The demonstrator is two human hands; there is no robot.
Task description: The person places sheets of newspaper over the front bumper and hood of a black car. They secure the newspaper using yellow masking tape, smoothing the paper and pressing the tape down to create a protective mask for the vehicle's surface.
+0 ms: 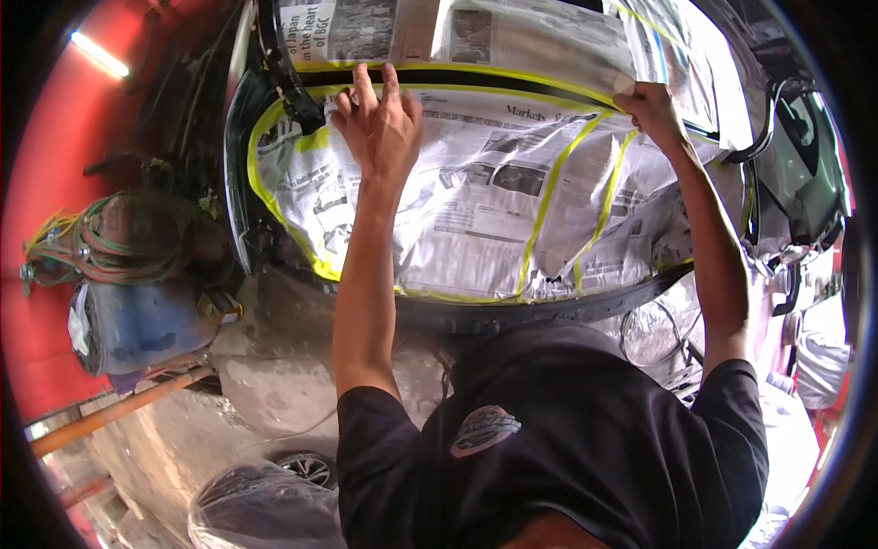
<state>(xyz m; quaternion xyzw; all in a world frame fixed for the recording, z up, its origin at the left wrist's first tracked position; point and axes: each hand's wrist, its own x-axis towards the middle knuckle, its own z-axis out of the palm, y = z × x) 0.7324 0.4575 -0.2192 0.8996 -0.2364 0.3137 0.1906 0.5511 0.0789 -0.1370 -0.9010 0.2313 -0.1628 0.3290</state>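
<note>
Newspaper sheets [466,206] cover a large car opening, held down by yellow masking tape [549,197] along the rim and in strips across the paper. Above a dark gap, an upper newspaper panel [540,41] has another yellow tape strip [494,76] along its lower edge. My left hand [382,133] is open, fingers spread, two fingertips on that strip near its left part. My right hand [652,108] is closed in a pinch at the strip's right part, where the tape runs into the fingers; the fingertips are partly hidden.
A black bumper edge [494,316] curves below the papered opening. To the left are a coiled bundle of hoses [128,238], a blue container [151,325] and an orange pole [119,412]. Clear plastic sheeting [265,508] lies near a wheel [309,468]. A dark green car part [805,174] stands at right.
</note>
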